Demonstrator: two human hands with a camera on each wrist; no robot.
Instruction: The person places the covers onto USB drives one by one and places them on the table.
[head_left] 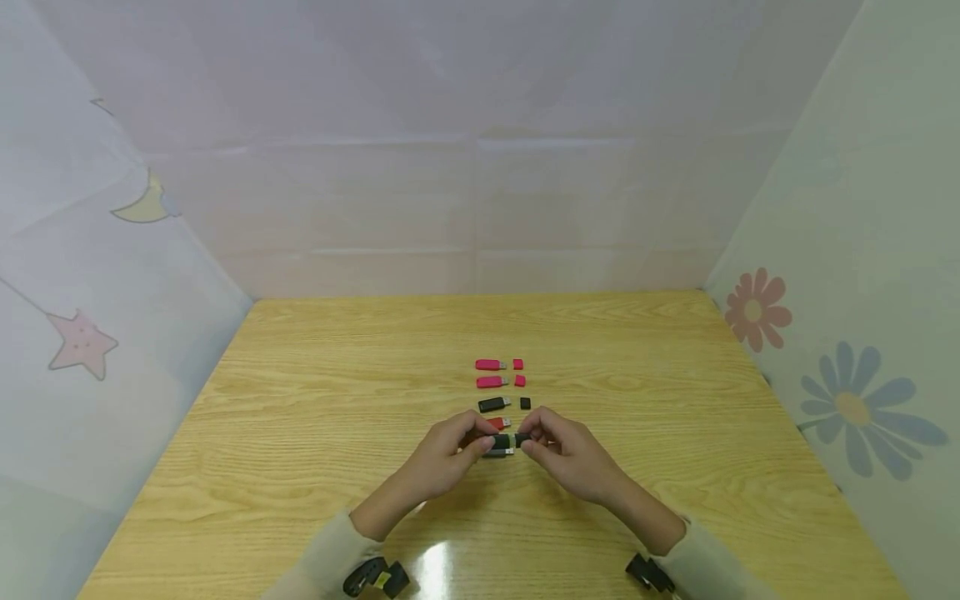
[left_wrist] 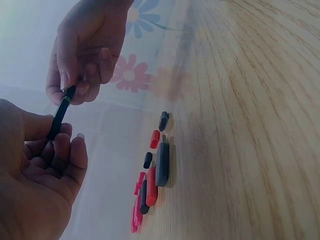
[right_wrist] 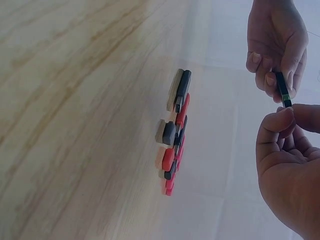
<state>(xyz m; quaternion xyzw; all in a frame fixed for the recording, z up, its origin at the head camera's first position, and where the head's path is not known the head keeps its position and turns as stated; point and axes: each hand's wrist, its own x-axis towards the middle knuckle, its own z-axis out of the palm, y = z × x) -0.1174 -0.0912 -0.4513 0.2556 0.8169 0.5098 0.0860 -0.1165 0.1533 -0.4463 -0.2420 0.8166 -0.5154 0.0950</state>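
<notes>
Above the table, my left hand (head_left: 441,460) pinches the body of a black USB flash drive (left_wrist: 59,117) between thumb and fingers. My right hand (head_left: 576,463) pinches the other end, at the drive's black cap (head_left: 522,439). A thin green band shows between body and cap. Beneath the hands lies a grey flash drive (left_wrist: 162,162), its metal plug bare. Just beyond it is a red flash drive (left_wrist: 151,187), partly hidden by the left hand in the head view. The grey cap (left_wrist: 163,121) and red cap (left_wrist: 155,139) lie beside their drives.
Farther back in the same column lie a black flash drive (head_left: 492,405) with its black cap (head_left: 525,403), and two pink drives (head_left: 489,382) with pink caps (head_left: 518,364). All sit on a wood-grain table (head_left: 300,400) bordered by pale patterned sheets (head_left: 360,200).
</notes>
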